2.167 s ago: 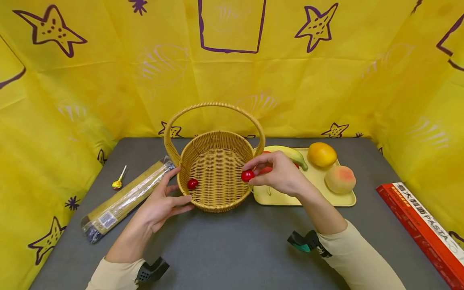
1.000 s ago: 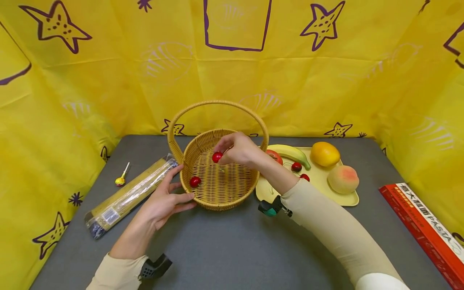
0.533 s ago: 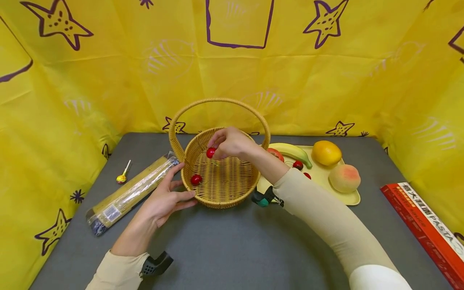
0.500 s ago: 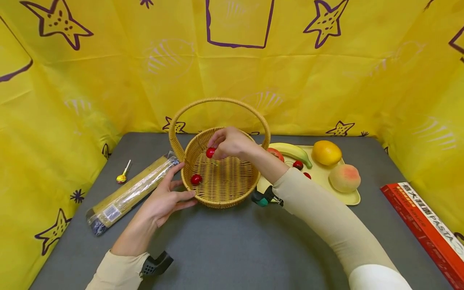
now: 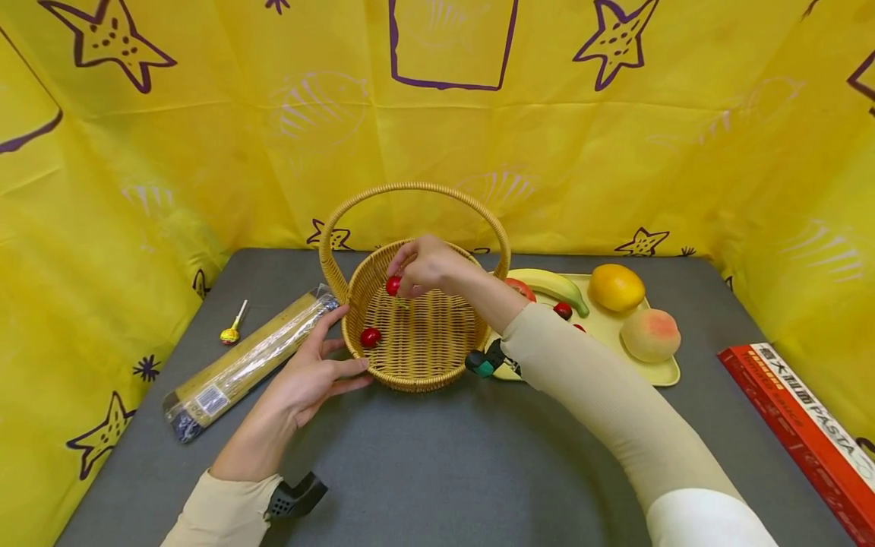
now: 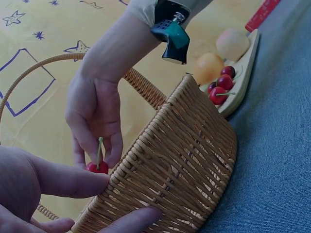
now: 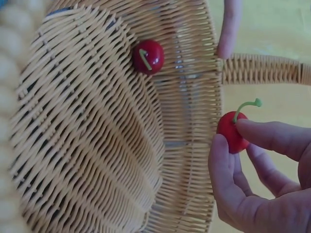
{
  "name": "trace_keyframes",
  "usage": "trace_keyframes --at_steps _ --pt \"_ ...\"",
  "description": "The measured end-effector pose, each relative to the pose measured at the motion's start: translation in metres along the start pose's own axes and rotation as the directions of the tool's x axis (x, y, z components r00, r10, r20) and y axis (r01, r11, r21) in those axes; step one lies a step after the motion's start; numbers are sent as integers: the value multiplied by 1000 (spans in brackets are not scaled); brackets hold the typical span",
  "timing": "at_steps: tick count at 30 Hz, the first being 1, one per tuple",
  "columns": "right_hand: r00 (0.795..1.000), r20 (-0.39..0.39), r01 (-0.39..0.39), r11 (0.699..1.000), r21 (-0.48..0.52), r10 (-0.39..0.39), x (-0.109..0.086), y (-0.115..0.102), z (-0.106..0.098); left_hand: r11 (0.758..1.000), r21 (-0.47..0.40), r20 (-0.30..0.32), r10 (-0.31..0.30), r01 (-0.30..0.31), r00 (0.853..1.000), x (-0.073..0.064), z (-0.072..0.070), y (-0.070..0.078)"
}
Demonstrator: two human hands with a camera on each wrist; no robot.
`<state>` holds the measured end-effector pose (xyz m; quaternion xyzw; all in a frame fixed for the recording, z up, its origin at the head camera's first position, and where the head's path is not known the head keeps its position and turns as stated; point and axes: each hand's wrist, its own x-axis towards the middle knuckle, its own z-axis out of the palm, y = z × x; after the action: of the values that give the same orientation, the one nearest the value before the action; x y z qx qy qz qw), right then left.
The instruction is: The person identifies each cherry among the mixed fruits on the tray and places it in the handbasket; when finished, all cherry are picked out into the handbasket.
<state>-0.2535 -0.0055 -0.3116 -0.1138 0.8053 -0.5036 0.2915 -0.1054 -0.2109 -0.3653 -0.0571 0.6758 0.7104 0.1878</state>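
Note:
My right hand point(image 5: 429, 266) pinches a red cherry point(image 7: 232, 132) with a green stem between thumb and fingertips. It is over the round wicker basket point(image 5: 417, 381), towards the back left of its opening. Another cherry point(image 5: 371, 337) lies on the basket floor near the left side; its stem shows in the right wrist view. Against the basket's left outer side rests my left hand point(image 5: 307, 380), its fingers spread and fairly straight, touching rim and wall. In the left wrist view the held cherry point(image 6: 99, 167) shows just beyond the rim.
Right of the basket, a cream tray point(image 5: 663, 375) bears a banana point(image 5: 547, 284), a tomato point(image 5: 522, 289), a yellow-orange fruit point(image 5: 617, 287), a peach point(image 5: 651, 335) and several cherries point(image 6: 225, 82). A wrapped noodle pack point(image 5: 253, 357) and lollipop point(image 5: 231, 328) lie left, a pasta box point(image 5: 800, 425) right.
My right hand has carried the cherry from beside the tray leftward over the basket, then slightly further left. My left hand has stayed at the basket's side. The view has shifted a little.

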Motion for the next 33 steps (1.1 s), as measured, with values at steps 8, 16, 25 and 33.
trace_keyframes --at_steps 8,16,25,33 --pt "998 39 -50 997 62 47 11 -4 1 1000 4 -8 -1 1 1000 0 1 0" --pt "997 56 -53 996 67 49 22 -5 6 1000 5 -6 -10 10 1000 -1 1 1" --pt "992 111 -71 996 47 66 32 -6 10 1000 1 -5 -8 8 1000 -1 0 1" --pt "976 187 -107 994 -15 108 38 -6 17 1000 0 -8 -10 10 1000 -1 0 1"
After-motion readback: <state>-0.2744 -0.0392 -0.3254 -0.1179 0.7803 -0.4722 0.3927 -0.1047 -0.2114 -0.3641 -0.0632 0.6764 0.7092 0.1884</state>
